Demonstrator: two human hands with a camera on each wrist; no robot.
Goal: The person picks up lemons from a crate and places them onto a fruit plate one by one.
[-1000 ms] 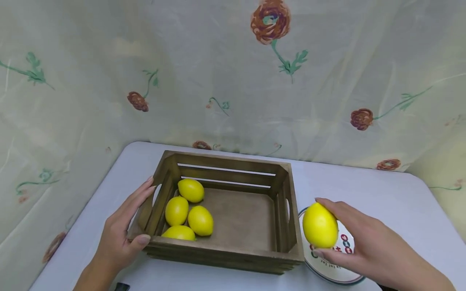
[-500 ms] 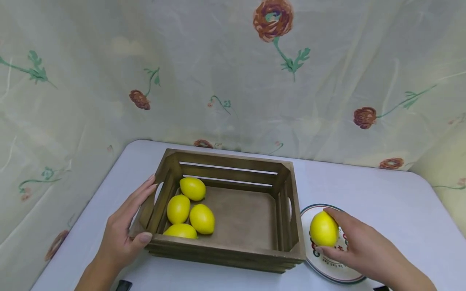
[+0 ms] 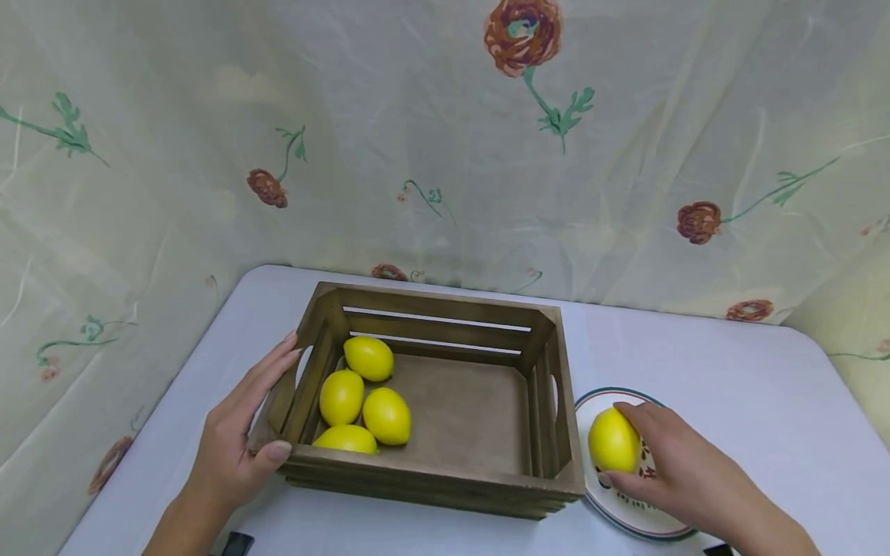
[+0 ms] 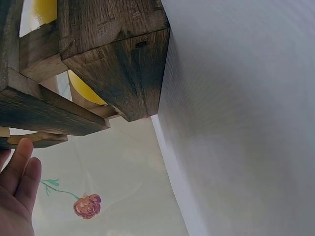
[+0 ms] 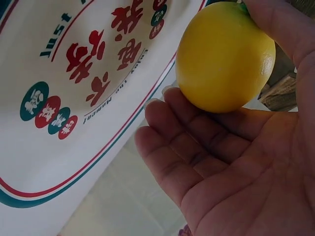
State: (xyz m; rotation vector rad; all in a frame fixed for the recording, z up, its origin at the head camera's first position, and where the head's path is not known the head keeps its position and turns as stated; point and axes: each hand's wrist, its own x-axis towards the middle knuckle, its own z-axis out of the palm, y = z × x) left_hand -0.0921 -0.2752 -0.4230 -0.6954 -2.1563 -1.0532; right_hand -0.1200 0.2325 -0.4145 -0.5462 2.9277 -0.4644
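Observation:
My left hand (image 3: 232, 444) rests on the left end of a brown wooden slatted crate (image 3: 431, 485), its thumb at the front rim and its fingers fairly straight along the side. In the left wrist view the fingertips touch the crate's side near the handle cutout. Several yellow lemons (image 3: 386, 416) lie at the crate's left end. To the right of the crate, my right hand (image 3: 688, 475) pinches another lemon (image 3: 614, 440) between thumb and fingers over a white plate (image 3: 601, 398). The other fingers in the right wrist view lie below the lemon (image 5: 224, 56). Whether it touches the plate, I cannot tell.
Everything stands on a white table (image 3: 730, 371). The plate, with printed characters and a red and green rim, is close beside the crate's right end. Behind the table hangs a pale flowered curtain (image 3: 445, 154). Small dark objects (image 3: 238, 544) show near both forearms.
My right hand has lowered the lemon towards the plate and shifted slightly, now almost still. The left hand and the crate stay in place; the head view has tilted a little.

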